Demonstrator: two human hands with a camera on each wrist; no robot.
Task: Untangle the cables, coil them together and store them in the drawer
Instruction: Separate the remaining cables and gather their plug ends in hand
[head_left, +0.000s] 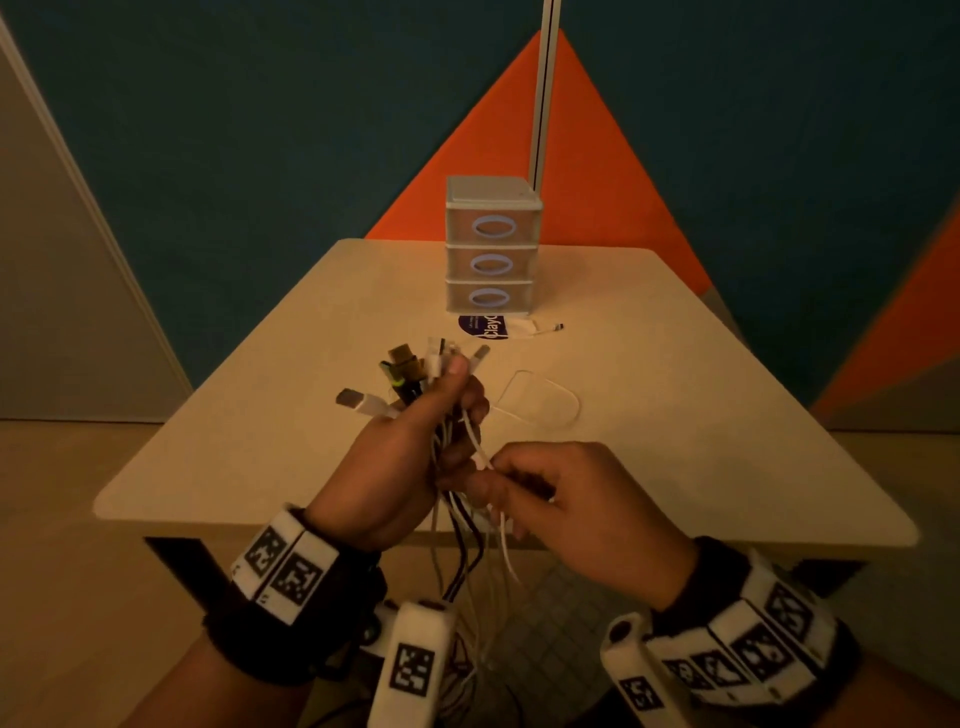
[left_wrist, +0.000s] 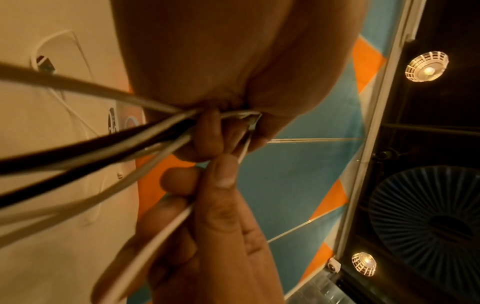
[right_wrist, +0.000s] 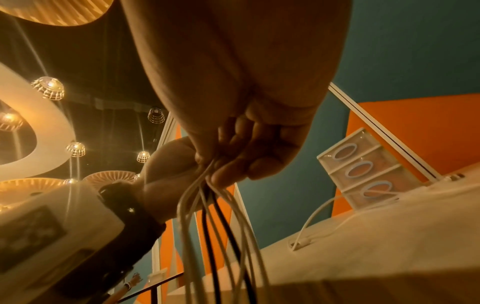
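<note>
Cables (head_left: 457, 540), frame centre: limp, light | left hand (head_left: 400, 457) grips plug ends | right hand (head_left: 571, 499) pinches white strand | grip near plugs.

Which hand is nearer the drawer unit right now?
Left. The left hand holds the cable bundle up toward the drawer unit; the right hand pinches strands lower, nearer the table edge.
</note>
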